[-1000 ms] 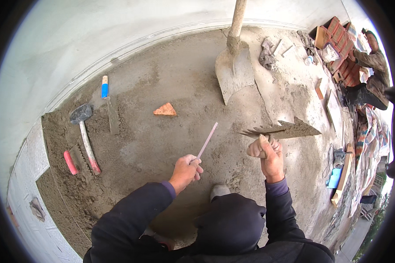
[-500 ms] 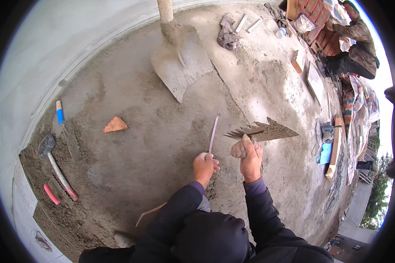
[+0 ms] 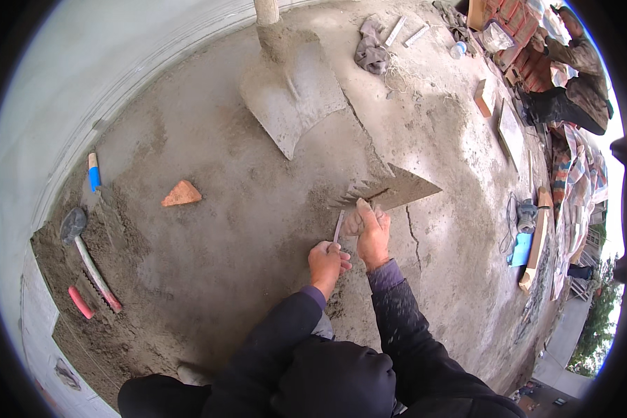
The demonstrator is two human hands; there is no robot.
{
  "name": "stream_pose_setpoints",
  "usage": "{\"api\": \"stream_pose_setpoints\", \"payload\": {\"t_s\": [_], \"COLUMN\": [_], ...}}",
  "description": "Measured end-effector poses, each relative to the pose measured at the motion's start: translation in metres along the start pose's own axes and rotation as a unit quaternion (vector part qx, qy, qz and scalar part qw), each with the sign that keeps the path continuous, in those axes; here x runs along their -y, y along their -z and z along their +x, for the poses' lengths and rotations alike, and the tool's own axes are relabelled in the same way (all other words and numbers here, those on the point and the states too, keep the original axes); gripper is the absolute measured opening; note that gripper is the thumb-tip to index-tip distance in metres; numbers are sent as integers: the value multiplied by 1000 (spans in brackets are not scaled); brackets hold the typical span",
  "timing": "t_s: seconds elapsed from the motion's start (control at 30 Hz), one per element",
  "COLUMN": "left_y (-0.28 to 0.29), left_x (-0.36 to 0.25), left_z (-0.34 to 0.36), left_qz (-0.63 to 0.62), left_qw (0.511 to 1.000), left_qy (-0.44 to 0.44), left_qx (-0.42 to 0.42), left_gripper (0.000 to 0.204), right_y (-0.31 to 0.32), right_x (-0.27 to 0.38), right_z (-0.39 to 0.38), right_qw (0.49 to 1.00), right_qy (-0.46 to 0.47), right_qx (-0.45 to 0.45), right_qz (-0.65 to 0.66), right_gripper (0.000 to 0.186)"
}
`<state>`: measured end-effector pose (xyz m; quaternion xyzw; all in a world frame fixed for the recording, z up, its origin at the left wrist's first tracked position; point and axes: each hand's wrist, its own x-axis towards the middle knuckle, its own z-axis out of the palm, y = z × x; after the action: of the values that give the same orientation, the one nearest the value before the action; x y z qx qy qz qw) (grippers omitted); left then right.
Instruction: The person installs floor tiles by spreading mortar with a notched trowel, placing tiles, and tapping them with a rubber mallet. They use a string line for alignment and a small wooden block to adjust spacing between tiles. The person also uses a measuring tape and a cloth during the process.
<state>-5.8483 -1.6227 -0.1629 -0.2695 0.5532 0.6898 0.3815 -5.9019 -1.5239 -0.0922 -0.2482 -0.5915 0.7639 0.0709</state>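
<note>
The left hand (image 3: 327,263) is gripping a thin pale strip (image 3: 339,226), its long axis running away from the person; the right hand (image 3: 370,233) is clenching a notched trowel (image 3: 405,184), just beyond. The strip's tip is ending near the teeth (touching or not, I cannot tell), right-hand knuckles crowding alongside. A shovel (image 3: 303,97) is resting farther ahead, a brick fragment (image 3: 181,194) lying leftward.

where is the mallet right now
The mallet lies on the far left of the head view, just below the trowel handle with the blue band and up and right of the short red handle.
</note>
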Motion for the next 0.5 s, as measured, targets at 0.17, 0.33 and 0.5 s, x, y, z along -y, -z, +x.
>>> {"api": "stream_pose_setpoints", "payload": {"t_s": [0.17, 0.33, 0.5], "left_y": [-3, -3, -3], "left_x": [0, -2, -5], "left_z": [2, 4, 0], "left_qz": [1, -1, 32], "left_qw": [1000, 1000, 999], "left_qy": [-7, -1, 8], "left_qx": [-1, -2, -5], "left_gripper": [25, 25, 24], "right_y": [22, 17, 14], "right_x": [29, 43, 16], "right_z": [-17, -21, -13], "right_qw": [996, 991, 998], "right_qy": [21, 123, 11], "right_qx": [30, 35, -17], "right_qz": [-80, -33, -58], "right_gripper": [46, 46, 46]}}
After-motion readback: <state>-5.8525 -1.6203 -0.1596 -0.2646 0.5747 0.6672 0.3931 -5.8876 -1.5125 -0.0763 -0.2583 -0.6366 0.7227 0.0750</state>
